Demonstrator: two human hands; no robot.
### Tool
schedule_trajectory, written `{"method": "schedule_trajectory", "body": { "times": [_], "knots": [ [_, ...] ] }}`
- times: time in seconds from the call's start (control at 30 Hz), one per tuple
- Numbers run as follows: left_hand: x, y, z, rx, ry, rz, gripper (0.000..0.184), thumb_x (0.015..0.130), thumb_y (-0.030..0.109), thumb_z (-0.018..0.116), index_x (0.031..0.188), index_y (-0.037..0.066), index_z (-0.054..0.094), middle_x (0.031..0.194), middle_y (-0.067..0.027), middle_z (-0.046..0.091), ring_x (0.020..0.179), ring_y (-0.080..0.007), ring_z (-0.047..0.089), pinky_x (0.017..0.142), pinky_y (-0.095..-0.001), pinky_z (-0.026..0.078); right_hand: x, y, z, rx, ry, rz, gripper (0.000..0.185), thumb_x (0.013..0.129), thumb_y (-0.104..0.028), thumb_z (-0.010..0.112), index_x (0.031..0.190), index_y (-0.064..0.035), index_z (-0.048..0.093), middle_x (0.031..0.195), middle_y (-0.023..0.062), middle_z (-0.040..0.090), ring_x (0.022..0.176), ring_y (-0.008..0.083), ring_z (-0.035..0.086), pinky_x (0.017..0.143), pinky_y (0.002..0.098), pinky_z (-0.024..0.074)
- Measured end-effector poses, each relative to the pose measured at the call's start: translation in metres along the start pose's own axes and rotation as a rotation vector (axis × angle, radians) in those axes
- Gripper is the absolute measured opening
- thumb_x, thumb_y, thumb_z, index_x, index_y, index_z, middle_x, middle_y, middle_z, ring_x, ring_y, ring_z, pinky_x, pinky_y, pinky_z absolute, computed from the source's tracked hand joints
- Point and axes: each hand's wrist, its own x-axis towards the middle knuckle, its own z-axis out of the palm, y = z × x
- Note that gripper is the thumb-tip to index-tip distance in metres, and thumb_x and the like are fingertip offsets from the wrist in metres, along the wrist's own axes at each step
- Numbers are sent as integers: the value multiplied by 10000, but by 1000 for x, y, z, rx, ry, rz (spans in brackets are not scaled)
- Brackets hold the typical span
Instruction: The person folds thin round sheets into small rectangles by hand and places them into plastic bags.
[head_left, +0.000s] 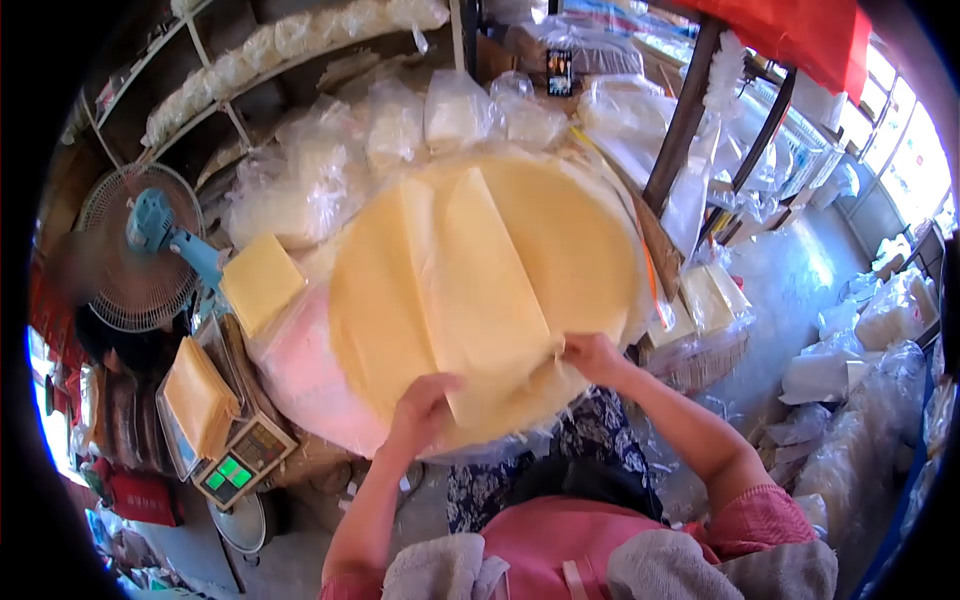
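Note:
A stack of large, thin, round yellow sheets (580, 240), resembling bean curd skin, covers the table before me. The top sheet (485, 280) has its sides folded inward, leaving long straight edges that run away from me. My right hand (592, 358) pinches the near right corner of this folded sheet, where it is crumpled. At the near left edge, my left hand (425, 402) has its fingers curled onto the sheet; the fingertips are slightly blurred. Pink cloth or plastic (315, 370) shows beneath the stack on the left.
Left of the table, a digital scale (245, 462) carries folded yellow sheets (197, 400). Another square yellow packet (262, 284) lies near a fan (145, 240). Plastic bags of pale sheets (395, 125) line the back. A dark post (685, 120) rises at the right.

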Motion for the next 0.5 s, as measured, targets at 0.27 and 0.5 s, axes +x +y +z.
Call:
{"method": "schedule_trajectory", "body": {
  "times": [0.27, 0.5],
  "knots": [
    [19, 15, 26, -349, 326, -375, 430, 811, 83, 617, 1223, 20, 515, 931, -125, 619, 744, -228, 621, 719, -345, 500, 17, 3, 16, 161, 118, 318, 221, 805, -228, 686, 827, -23, 608, 640, 110, 615, 581, 217, 607, 550, 335, 463],
    [30, 35, 30, 350, 426, 83, 513, 805, 114, 603, 1294, 38, 467, 1319, -186, 419, 1212, -348, 417, 966, -468, 379, 25, 0, 23, 75, 176, 324, 254, 765, -245, 718, 853, -27, 622, 755, 144, 654, 717, 273, 641, 630, 364, 488]
  ]
}}
